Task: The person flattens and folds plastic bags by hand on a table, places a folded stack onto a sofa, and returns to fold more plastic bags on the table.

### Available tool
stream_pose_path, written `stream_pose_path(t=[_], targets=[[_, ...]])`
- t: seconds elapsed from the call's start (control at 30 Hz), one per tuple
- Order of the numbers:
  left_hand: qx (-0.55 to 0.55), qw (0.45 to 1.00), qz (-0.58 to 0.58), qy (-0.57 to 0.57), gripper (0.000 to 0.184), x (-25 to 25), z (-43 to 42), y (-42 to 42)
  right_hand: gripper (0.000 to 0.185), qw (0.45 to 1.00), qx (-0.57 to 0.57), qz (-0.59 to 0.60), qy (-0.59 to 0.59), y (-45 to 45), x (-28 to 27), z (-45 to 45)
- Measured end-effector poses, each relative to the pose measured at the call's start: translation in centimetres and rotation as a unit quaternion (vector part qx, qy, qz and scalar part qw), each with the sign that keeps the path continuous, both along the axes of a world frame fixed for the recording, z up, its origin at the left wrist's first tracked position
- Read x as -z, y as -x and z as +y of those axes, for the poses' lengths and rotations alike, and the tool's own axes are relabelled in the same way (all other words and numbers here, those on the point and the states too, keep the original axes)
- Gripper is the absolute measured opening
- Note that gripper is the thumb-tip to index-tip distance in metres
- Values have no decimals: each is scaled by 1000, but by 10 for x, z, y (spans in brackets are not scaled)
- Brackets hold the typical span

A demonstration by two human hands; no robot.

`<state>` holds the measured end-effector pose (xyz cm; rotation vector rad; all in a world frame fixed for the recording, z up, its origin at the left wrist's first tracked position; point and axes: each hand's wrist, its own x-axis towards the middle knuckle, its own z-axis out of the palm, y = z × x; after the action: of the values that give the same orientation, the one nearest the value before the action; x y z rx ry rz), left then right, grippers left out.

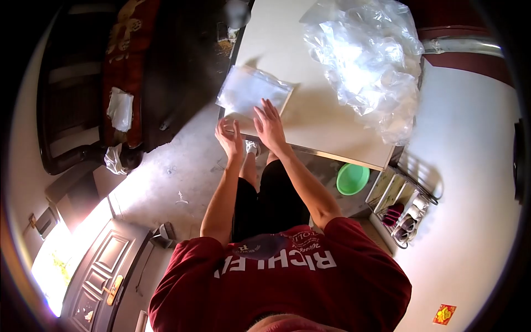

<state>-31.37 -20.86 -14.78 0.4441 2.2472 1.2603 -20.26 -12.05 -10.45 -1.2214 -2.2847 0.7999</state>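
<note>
A flat stack of clear plastic bags lies near the left front corner of the table. My right hand is over the near edge of this stack, its fingers stretched out and its fingertips at the plastic. At the table's front edge, just left of it, is my left hand. Its fingers are bent, with the thumb apart from them, and nothing shows between them. A large crumpled heap of clear plastic bags covers the right side of the table.
Under the table's right front corner is a green basin, beside a rack with shoes. A dark wooden bench with a red cover stands to the left. At lower left a door stands ajar.
</note>
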Motion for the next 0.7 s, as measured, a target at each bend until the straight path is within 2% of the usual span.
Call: stream_pose_path(t=[0.07, 0.1, 0.13, 0.2, 0.23, 0.27, 0.3, 0.33, 0.4, 0.47, 0.53, 0.57, 0.6, 0.63, 0.67, 0.7], targets=[[106, 966, 218, 88, 56, -12, 15, 8, 36, 999, -4, -52, -2, -17, -3, -1], [77, 971, 209, 86, 66, -10, 23, 10, 41, 995, -9, -101, -2, -24, -5, -2], [48, 972, 201, 114, 69, 4, 30, 16, 41, 995, -8, -103, -2, -29, -6, -3], [66, 952, 259, 151, 63, 41, 35, 37, 44, 990, -19, -137, 7, -38, -6, -2], [53, 985, 77, 146, 57, 37, 44, 50, 44, 990, -18, -138, 5, -41, -5, -2], [37, 984, -107, 135, 52, 34, 52, 59, 47, 995, 8, -97, 25, -44, -3, -2], [-9, 992, -110, 57, 37, 33, 58, 60, 49, 997, 34, -56, 45, -46, 1, -1], [-57, 980, -135, -133, 26, 34, 65, 56, 49, 997, 33, -57, 43, -47, 4, -2], [-57, 984, -107, -130, 19, 29, 71, 61, 55, 980, 165, -6, 111, -45, 12, -2], [-57, 987, -113, -99, 19, 21, 71, 62, 60, 978, 188, 41, 87, -39, 21, 4], [-37, 992, -94, -72, 21, 17, 69, 62, 64, 894, 308, 66, 318, -28, 13, 15], [-6, 998, -48, -27, 25, 17, 67, 62, 55, 896, 345, 44, 277, -22, 24, 15], [22, 1000, -2, 20, 28, 18, 63, 64, 55, 899, 334, 47, 280, -21, 45, 15], [7, 996, 56, 62, 34, 8, 63, 60, 46, 918, 322, -31, 229, -22, 71, 16], [-31, 997, 61, 23, 38, 2, 60, 53, 39, 930, 306, -107, 172, -21, 83, 19], [-71, 997, 34, -23, 39, 19, 50, 52, 34, 928, 284, -86, 228, -20, 79, 26]])
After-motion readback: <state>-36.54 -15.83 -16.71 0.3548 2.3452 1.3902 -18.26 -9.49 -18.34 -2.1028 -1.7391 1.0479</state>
